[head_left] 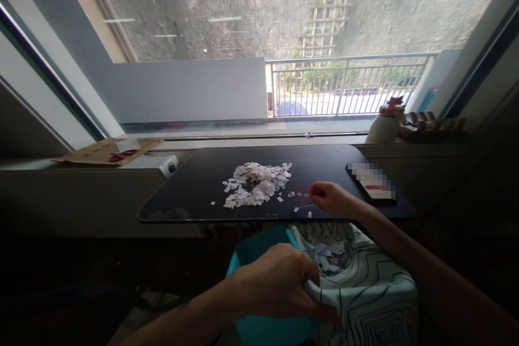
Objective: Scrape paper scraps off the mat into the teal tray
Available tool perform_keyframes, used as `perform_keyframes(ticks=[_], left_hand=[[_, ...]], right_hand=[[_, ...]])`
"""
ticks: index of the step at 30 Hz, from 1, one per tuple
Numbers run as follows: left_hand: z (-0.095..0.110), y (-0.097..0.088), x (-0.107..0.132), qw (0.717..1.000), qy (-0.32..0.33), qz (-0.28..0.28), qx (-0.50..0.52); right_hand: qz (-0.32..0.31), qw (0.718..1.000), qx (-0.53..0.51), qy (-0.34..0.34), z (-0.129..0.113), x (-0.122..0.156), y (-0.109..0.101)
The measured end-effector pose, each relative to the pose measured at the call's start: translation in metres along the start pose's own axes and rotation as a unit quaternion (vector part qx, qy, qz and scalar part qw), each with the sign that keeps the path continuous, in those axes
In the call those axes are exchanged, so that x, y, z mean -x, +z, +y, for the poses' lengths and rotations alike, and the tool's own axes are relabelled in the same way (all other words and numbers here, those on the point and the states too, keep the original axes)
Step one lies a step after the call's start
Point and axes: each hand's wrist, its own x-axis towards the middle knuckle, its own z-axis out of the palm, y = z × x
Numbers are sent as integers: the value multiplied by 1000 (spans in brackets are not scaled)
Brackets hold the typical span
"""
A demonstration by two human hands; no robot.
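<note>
My left hand [279, 284] is closed around the near rim of a bin [379, 303] lined with pale cloth patterned in dark lines. Paper scraps [330, 254] lie inside it. Against its left side stands a teal bin [263, 240], partly behind my left hand. Over the black table [316, 165], my right hand [326, 197] has its fingertips pinched together; what they hold, if anything, is too small to make out. A faint reddish patch shows beside those fingertips. Small white paper pieces [259, 186] form a loose pile left of that hand, with several stray bits near its fingers.
A phone [373, 184] lies on the table's right side. On the sill behind stand a white pot [383, 127] and a row of small items [433, 121]. A brown paper envelope [89, 151] with something red on it rests at left, beside a white radiator [152, 165].
</note>
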Motion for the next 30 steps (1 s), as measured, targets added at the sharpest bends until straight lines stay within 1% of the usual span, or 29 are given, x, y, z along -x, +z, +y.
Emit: perform_keyframes(ticks=[3, 6, 8, 12, 16, 19, 21, 23, 27, 30], left_hand=[[-2, 1, 1, 1000, 8, 8, -10], [-2, 0, -1, 1000, 13, 3, -6], [0, 0, -3, 1000, 10, -3, -7], [3, 2, -3, 1000, 3, 5, -23], [1, 5, -1, 999, 13, 9, -40], [0, 6, -2, 998, 20, 9, -54], [0, 8, -4, 998, 32, 3, -52], [0, 10, -4, 998, 41, -2, -49], [0, 14, -1, 998, 36, -3, -53], [-1, 15, 1, 998, 37, -3, -54]], right_hand=[[-12, 1000, 17, 18, 9, 15, -16], [-11, 998, 33, 47, 18, 30, -32], [0, 997, 38, 61, 21, 32, -35], [17, 996, 48, 69, 19, 26, -31], [7, 996, 58, 74, 19, 33, -39], [17, 996, 51, 68, 18, 35, -43], [34, 997, 42, 57, 17, 27, -40], [49, 997, 34, 45, 15, 13, -31], [71, 997, 32, 24, 12, -18, -12], [73, 997, 37, 13, 10, -32, -2]])
